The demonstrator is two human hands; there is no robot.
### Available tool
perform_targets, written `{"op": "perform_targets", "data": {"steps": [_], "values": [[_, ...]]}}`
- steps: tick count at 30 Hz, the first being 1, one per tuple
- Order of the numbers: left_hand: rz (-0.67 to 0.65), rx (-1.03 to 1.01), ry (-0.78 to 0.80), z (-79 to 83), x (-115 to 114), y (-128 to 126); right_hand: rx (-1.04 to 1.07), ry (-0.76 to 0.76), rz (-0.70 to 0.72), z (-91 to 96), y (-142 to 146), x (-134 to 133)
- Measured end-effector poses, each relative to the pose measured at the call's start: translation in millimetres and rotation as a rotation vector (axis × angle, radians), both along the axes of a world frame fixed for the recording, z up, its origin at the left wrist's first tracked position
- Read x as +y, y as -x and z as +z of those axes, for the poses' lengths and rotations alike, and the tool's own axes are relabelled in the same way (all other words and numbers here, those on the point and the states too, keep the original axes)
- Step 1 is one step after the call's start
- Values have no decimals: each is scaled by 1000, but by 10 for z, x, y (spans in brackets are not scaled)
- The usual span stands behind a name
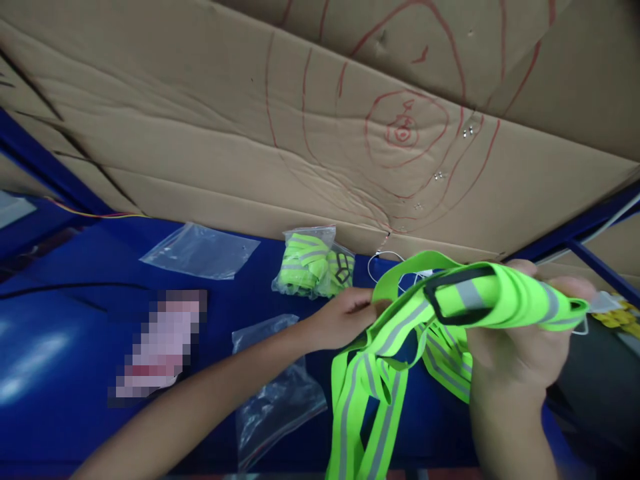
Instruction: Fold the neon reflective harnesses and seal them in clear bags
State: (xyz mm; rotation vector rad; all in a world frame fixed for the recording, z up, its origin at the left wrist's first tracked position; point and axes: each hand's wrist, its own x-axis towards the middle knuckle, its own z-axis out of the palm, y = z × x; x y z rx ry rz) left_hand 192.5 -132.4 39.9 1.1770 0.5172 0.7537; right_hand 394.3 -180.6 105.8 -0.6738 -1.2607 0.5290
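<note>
A neon green reflective strap (pixel 400 333) with grey stripes and a black buckle (pixel 460 295) is gathered between my hands, its loops hanging toward the table's front edge. My left hand (pixel 353 317) is closed around one part of it, the fingertips tucked behind the webbing. Several folded layers wrap over my right hand (pixel 525 347), which grips them from below and behind; the strap covers part of its fingers. Just beyond my left hand, a clear zip bag (pixel 303 267) packed with the same green strapping lies against the cardboard.
On the blue table (pixel 90 260) lie two flat clear bags, one at the back (pixel 200 252) and one under my left forearm (pixel 275 400). A blurred-out pinkish item (pixel 165 343) is at left. Cardboard (pixel 200 120) with red rings rises behind. A white cable (pixel 373 267) runs near the strap.
</note>
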Motion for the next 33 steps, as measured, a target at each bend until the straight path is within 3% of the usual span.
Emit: {"op": "perform_targets", "data": {"steps": [4, 9, 13, 15, 18, 22, 25, 27, 30, 33], "values": [[17, 24, -122, -44, -14, -27, 61, -102, -80, 54, -110, 74], [-170, 103, -288, 43, -105, 27, 165, -166, -124, 85, -180, 194], [-60, 268, -502, 69, -98, 54, 179, -274, -239, 95, -137, 229], [-18, 275, -545, 5, -72, 40, 176, -338, -317, 96, -126, 244], [-58, 253, -549, -133, -46, -16, 165, -376, -363, 87, -128, 261], [-236, 354, -618, -154, -28, -39, 137, -326, -310, 73, -117, 239], [-328, 459, -747, 38, 58, 128, 108, -257, -222, 69, -79, 170], [-361, 389, -787, 196, 143, 306, 81, -192, -166, 58, -31, 110], [-210, 257, -687, 351, 206, 479, 26, -74, -79, -2, 85, 31], [-43, 16, -603, 369, 138, 401, 13, 27, 17, -104, 218, -23]]}}
